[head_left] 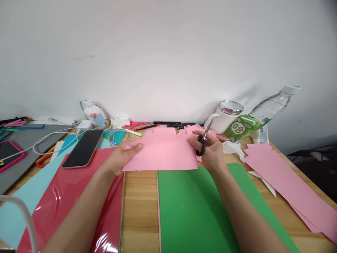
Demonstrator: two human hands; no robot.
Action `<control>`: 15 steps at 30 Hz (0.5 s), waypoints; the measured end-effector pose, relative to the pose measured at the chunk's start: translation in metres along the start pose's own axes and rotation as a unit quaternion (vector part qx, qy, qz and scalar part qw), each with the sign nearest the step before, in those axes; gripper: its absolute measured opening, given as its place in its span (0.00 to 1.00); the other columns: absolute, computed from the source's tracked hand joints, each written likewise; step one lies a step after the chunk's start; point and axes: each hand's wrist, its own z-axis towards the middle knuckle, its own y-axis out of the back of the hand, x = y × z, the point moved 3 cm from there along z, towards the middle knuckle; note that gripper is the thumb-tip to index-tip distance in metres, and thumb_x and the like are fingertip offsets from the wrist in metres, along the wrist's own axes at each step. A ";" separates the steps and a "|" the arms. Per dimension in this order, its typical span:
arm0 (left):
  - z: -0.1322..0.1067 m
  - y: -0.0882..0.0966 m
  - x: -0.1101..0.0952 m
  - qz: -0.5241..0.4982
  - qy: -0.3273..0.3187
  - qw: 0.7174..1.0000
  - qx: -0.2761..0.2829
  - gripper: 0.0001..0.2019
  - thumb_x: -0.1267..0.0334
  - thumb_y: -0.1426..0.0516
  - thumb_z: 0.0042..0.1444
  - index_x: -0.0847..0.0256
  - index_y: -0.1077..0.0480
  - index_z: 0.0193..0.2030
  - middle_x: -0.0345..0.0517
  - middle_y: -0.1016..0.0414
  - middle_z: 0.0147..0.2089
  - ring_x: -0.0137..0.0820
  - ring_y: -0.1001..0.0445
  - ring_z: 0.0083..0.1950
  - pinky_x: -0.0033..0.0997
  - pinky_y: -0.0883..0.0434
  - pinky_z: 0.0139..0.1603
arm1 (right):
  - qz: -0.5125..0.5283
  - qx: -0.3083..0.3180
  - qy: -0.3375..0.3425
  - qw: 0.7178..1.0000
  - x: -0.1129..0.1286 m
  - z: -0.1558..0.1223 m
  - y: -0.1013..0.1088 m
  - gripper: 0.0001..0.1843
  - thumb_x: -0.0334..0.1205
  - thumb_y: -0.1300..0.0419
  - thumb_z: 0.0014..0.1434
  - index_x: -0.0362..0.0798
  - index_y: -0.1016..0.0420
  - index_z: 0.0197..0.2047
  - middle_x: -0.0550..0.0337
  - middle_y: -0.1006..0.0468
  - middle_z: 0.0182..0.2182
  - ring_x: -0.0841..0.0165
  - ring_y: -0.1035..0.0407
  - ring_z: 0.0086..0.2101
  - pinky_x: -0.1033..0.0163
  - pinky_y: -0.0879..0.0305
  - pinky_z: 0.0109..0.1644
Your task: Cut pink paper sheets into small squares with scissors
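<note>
While fingers [134, 150] pinch paper [163, 153], others [194, 142] clasp scissors [202, 143]

I see plain pale pink paper [160, 154] between the left fingers [135, 150] and the right fingers [194, 142], and black-handled, silver-bladed scissors [202, 142] in the right ones. Nearer me than the right fingers, I get a solid green sheet [189, 207]; left of the left fingers, a glossy red pack [60, 193], then light blue paper [28, 196]. Beyond the right fingers I make out a white mug [223, 121], silver-topped, and a green packet [238, 130] printed white. The table [139, 211] is brown wood grain.
</note>
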 end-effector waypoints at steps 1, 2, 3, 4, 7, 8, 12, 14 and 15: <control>0.000 0.001 -0.001 0.004 -0.011 1.000 -0.010 0.17 0.57 0.38 0.46 0.62 0.26 0.42 0.43 0.23 0.24 0.29 0.28 0.18 0.26 0.30 0.14 | -0.007 0.025 -0.011 1.000 0.000 0.000 -0.001 0.20 0.40 0.31 0.37 0.47 0.26 0.37 0.66 0.35 0.23 0.78 0.45 0.21 0.72 0.49 0.19; 0.000 0.003 -0.003 0.004 -0.026 0.999 -0.025 0.17 0.57 0.38 0.46 0.62 0.26 0.42 0.43 0.23 0.24 0.29 0.29 0.18 0.25 0.31 0.13 | -0.013 0.052 -0.027 0.998 -0.001 0.000 -0.002 0.22 0.40 0.30 0.36 0.46 0.26 0.37 0.66 0.35 0.23 0.78 0.44 0.20 0.72 0.48 0.19; 0.001 0.005 -0.004 0.000 -0.040 0.998 -0.042 0.17 0.58 0.37 0.45 0.62 0.26 0.42 0.43 0.23 0.25 0.29 0.28 0.19 0.24 0.30 0.15 | -0.016 0.075 -0.046 0.996 -0.003 -0.001 -0.003 0.23 0.40 0.30 0.34 0.46 0.26 0.37 0.66 0.34 0.23 0.78 0.44 0.20 0.72 0.46 0.18; 0.001 0.007 -0.005 -0.006 -0.049 0.997 -0.056 0.16 0.60 0.37 0.44 0.62 0.26 0.41 0.44 0.22 0.27 0.29 0.26 0.22 0.24 0.28 0.19 | -0.014 0.092 -0.064 0.994 -0.005 -0.001 -0.004 0.24 0.40 0.29 0.33 0.46 0.27 0.37 0.67 0.34 0.22 0.78 0.43 0.20 0.72 0.44 0.18; 0.001 0.008 -0.005 -0.009 -0.050 0.998 -0.048 0.17 0.65 0.35 0.42 0.62 0.27 0.41 0.47 0.21 0.37 0.33 0.22 0.35 0.26 0.25 0.34 | 0.008 0.085 -0.090 0.992 -0.010 -0.001 -0.003 0.26 0.39 0.28 0.31 0.46 0.28 0.37 0.68 0.34 0.21 0.78 0.41 0.18 0.70 0.38 0.18; 0.001 0.008 -0.004 -0.002 -0.042 0.999 -0.029 0.19 0.66 0.35 0.42 0.62 0.28 0.43 0.48 0.21 0.40 0.35 0.22 0.38 0.28 0.24 0.36 | 0.015 0.072 -0.088 0.993 -0.010 -0.001 -0.001 0.26 0.39 0.28 0.31 0.46 0.28 0.37 0.69 0.34 0.20 0.77 0.40 0.19 0.69 0.36 0.19; 0.000 0.006 0.000 0.025 -0.007 0.999 0.024 0.28 0.66 0.36 0.43 0.58 0.36 0.54 0.50 0.23 0.45 0.40 0.22 0.40 0.34 0.23 0.33 | 0.019 0.046 -0.070 0.996 -0.008 0.002 0.002 0.25 0.39 0.28 0.31 0.46 0.28 0.36 0.68 0.32 0.21 0.76 0.35 0.21 0.67 0.29 0.24; 0.000 0.005 0.000 0.018 -0.006 0.999 0.028 0.26 0.65 0.38 0.47 0.58 0.36 0.54 0.50 0.24 0.47 0.40 0.22 0.40 0.34 0.23 0.36 | 0.024 0.046 -0.061 0.997 -0.006 0.003 0.002 0.25 0.38 0.27 0.30 0.45 0.28 0.35 0.68 0.31 0.22 0.76 0.34 0.22 0.67 0.27 0.25; 0.000 0.004 -0.001 0.013 -0.009 0.999 0.029 0.24 0.66 0.38 0.48 0.58 0.35 0.53 0.50 0.24 0.48 0.39 0.22 0.40 0.34 0.23 0.38 | 0.030 0.044 -0.056 0.997 -0.006 0.003 0.002 0.25 0.37 0.27 0.30 0.45 0.28 0.35 0.68 0.30 0.22 0.76 0.34 0.22 0.67 0.27 0.25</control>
